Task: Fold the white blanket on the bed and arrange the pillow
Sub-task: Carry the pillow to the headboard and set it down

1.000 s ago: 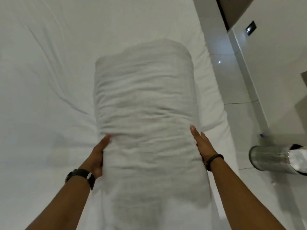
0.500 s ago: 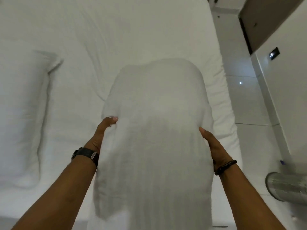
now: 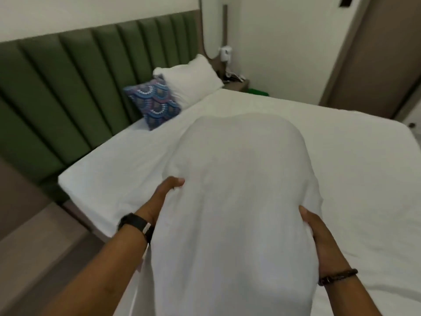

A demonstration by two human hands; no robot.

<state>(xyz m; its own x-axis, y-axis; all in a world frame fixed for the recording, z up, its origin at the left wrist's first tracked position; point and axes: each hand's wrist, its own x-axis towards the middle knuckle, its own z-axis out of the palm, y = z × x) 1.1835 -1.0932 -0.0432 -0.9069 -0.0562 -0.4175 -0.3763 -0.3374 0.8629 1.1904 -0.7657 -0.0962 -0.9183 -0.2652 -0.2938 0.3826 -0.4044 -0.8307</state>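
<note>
White bed [image 3: 341,156], two pillows, one blanket bundle [image 3: 239,201] gripped by both hands' fingers [image 3: 175,181]

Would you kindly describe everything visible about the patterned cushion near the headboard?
The patterned cushion is square, its fabric cover printed with blue and purple scalloped fans edged in white dots. It stands tilted on one edge on the white bed sheet, leaning back toward the green padded headboard. Its right corner overlaps the white pillow beside it. Neither hand touches it.

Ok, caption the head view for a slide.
Both hands, left hand and right hand, hold the folded white blanket over the bed.
</note>
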